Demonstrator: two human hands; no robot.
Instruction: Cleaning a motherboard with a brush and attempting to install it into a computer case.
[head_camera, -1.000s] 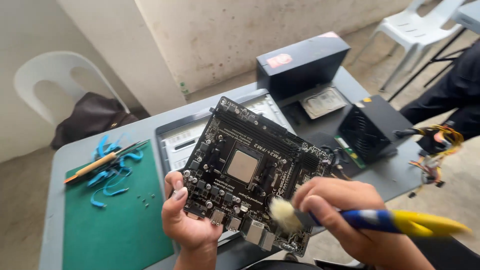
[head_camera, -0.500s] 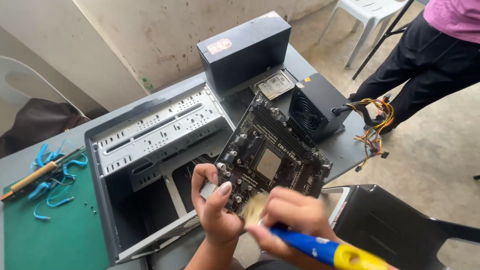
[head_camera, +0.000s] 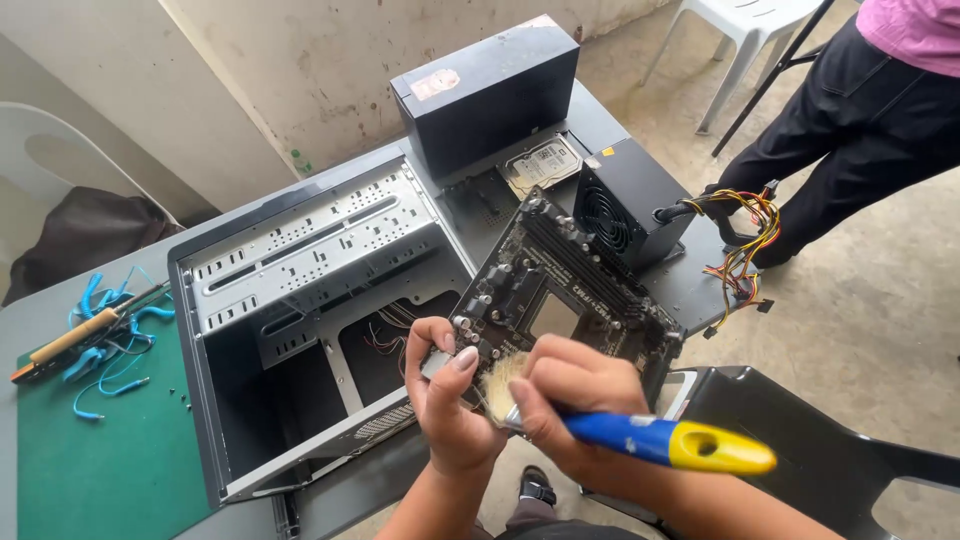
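Observation:
My left hand (head_camera: 447, 400) grips the near edge of a black computer motherboard (head_camera: 570, 285), which is held tilted above the table's front edge. My right hand (head_camera: 575, 400) is closed around a paintbrush with a blue and yellow handle (head_camera: 670, 443). Its pale bristles (head_camera: 497, 385) press on the board's near corner, right beside my left thumb. Behind the board lies an open grey computer case (head_camera: 300, 290) on its side.
A black power supply (head_camera: 625, 200) with coloured wires (head_camera: 745, 250), a hard drive (head_camera: 541, 164) and a black box (head_camera: 490, 90) sit at the table's back right. A green mat (head_camera: 100, 460) with blue cable ties and a tool lies left. Another person's legs (head_camera: 850, 130) stand right; a dark chair (head_camera: 790, 430) is near.
The view has swung left to right, so the open case came into sight. The motherboard has tilted more steeply, and the brush has moved onto its near corner next to my left thumb.

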